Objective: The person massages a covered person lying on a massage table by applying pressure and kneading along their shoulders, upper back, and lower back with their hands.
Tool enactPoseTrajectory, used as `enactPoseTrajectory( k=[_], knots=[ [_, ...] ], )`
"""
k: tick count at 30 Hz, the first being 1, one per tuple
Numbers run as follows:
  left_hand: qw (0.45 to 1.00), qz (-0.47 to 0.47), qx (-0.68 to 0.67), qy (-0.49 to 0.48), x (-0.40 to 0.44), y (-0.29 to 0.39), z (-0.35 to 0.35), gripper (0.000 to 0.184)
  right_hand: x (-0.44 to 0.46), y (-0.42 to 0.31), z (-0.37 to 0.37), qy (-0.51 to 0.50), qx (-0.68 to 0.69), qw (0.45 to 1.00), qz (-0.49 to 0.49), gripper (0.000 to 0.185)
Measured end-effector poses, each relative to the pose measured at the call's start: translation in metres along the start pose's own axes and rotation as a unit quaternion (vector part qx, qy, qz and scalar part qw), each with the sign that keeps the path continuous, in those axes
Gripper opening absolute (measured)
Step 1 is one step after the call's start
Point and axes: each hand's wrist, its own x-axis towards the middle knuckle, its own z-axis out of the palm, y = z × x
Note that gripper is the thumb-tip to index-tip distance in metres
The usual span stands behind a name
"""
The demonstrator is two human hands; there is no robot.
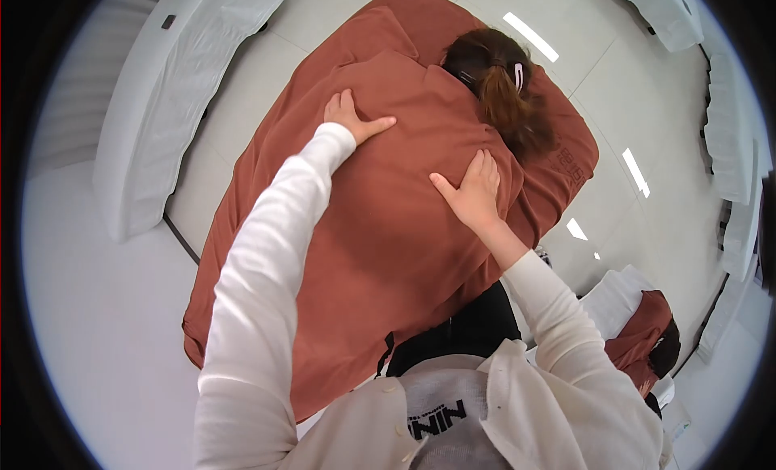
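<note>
A person lies under a rust-red cloth [388,203] on a bed, with the back of the head [497,82] showing at the upper right. The dark hair is tied in a ponytail and holds a pale hair clip [518,75]. My left hand [352,118] lies on the covered upper back, thumb stretched out to the right. Over the side nearer to me, my right hand [475,191] rests on the cloth close to the shoulder, thumb apart from the fingers. Both palms face down and neither hand grips anything.
White-covered beds [182,90] stand along the left, and more white covers [731,122] line the right. At the lower right is another person in part, near a rust-red cloth [643,328]. Pale floor tiles [602,90] reflect the lights.
</note>
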Motion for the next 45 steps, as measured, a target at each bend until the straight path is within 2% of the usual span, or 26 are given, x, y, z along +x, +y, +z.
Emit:
enactPoseTrajectory(
  k=[2, 4, 6, 8, 10, 11, 13, 14, 16, 18, 20, 22, 24, 25, 26, 28, 29, 30, 31, 33, 36, 38, 40, 41, 45],
  knots=[
    [0.994, -0.108, -0.021, -0.016, 0.015, 0.011, 0.000, 0.124, 0.000, 0.003, 0.002, 0.011, 0.017, 1.000, -0.008, 0.107],
    [0.991, -0.132, -0.035, 0.003, 0.032, -0.003, 0.018, 0.125, 0.003, 0.000, -0.002, 0.021, 0.037, 0.999, -0.004, 0.105],
    [0.961, -0.185, -0.202, 0.040, 0.047, -0.033, 0.031, 0.124, 0.003, 0.001, -0.004, 0.028, 0.052, 0.998, -0.006, 0.104],
    [0.947, -0.238, -0.214, -0.025, 0.040, -0.040, 0.013, 0.123, 0.003, 0.002, -0.004, 0.035, 0.066, 0.997, -0.011, 0.103],
    [0.929, -0.250, -0.250, -0.108, 0.034, -0.049, 0.002, 0.127, 0.001, 0.004, -0.001, 0.058, 0.049, 0.997, -0.018, 0.101],
    [0.930, -0.251, -0.245, -0.109, 0.025, -0.050, 0.002, 0.127, 0.000, 0.004, 0.001, 0.057, 0.053, 0.997, -0.015, 0.101],
    [0.963, -0.136, -0.192, -0.134, 0.000, -0.025, -0.010, 0.131, -0.001, 0.003, 0.002, 0.078, 0.026, 0.996, -0.023, 0.098],
    [0.963, -0.137, -0.187, -0.137, 0.002, -0.013, -0.011, 0.131, -0.002, 0.001, 0.002, 0.076, 0.028, 0.997, -0.019, 0.098],
    [0.973, -0.182, -0.065, -0.126, 0.008, 0.007, -0.006, 0.134, 0.000, -0.004, 0.004, 0.093, 0.010, 0.995, -0.025, 0.097],
    [0.970, -0.199, -0.104, -0.096, 0.011, 0.018, 0.001, 0.132, 0.001, -0.005, 0.009, 0.099, 0.007, 0.995, -0.021, 0.096],
    [0.956, -0.260, -0.134, -0.016, 0.014, 0.021, 0.007, 0.127, 0.002, -0.004, 0.011, 0.104, -0.002, 0.994, -0.017, 0.096],
    [0.951, -0.251, -0.178, -0.007, 0.016, -0.008, 0.018, 0.123, 0.002, -0.002, 0.014, 0.100, 0.010, 0.995, -0.009, 0.096],
    [0.940, -0.110, -0.308, -0.099, 0.016, -0.038, 0.012, 0.123, 0.003, 0.002, 0.015, 0.081, 0.028, 0.996, -0.010, 0.098],
    [0.935, -0.099, -0.307, -0.146, 0.011, -0.043, 0.004, 0.129, 0.005, 0.004, 0.013, 0.061, 0.047, 0.997, -0.006, 0.101],
    [0.935, -0.094, -0.308, -0.146, 0.009, -0.042, 0.003, 0.129, 0.006, 0.009, 0.010, 0.066, 0.044, 0.997, -0.005, 0.101],
    [0.971, -0.101, -0.143, -0.162, 0.006, -0.032, 0.002, 0.122, 0.012, 0.008, -0.010, -0.067, 0.055, 0.996, 0.030, 0.107],
    [0.982, -0.123, -0.065, -0.128, 0.010, -0.022, 0.008, 0.134, 0.016, 0.001, -0.013, -0.063, 0.050, 0.996, 0.033, 0.107],
    [0.982, -0.119, -0.072, -0.129, 0.011, -0.006, 0.008, 0.134, 0.022, -0.012, -0.011, -0.060, 0.036, 0.994, 0.082, 0.109],
    [0.980, -0.153, -0.076, -0.107, 0.009, 0.011, 0.002, 0.131, 0.027, -0.019, -0.007, -0.061, 0.028, 0.989, 0.129, 0.111],
    [0.968, -0.200, -0.116, -0.094, 0.008, 0.013, -0.004, 0.125, 0.033, -0.015, 0.000, -0.076, 0.034, 0.987, 0.135, 0.111],
    [0.965, -0.180, -0.165, -0.092, 0.009, -0.005, -0.010, 0.122, 0.038, -0.002, -0.003, -0.106, 0.046, 0.983, 0.143, 0.111],
    [0.967, -0.165, -0.175, -0.090, 0.013, -0.017, -0.002, 0.122, 0.035, 0.009, 0.000, -0.123, 0.059, 0.984, 0.113, 0.115],
    [0.966, -0.150, -0.149, -0.148, 0.008, -0.014, -0.006, 0.125, 0.029, 0.016, -0.007, -0.138, 0.043, 0.985, 0.089, 0.117],
    [0.971, -0.160, -0.073, -0.164, 0.007, -0.009, -0.005, 0.128, 0.026, 0.018, -0.009, -0.154, 0.027, 0.985, 0.066, 0.120],
    [0.972, -0.200, -0.005, -0.124, -0.003, 0.028, -0.002, 0.125, 0.026, -0.016, -0.014, -0.127, 0.005, 0.985, 0.118, 0.124]
  ],
)
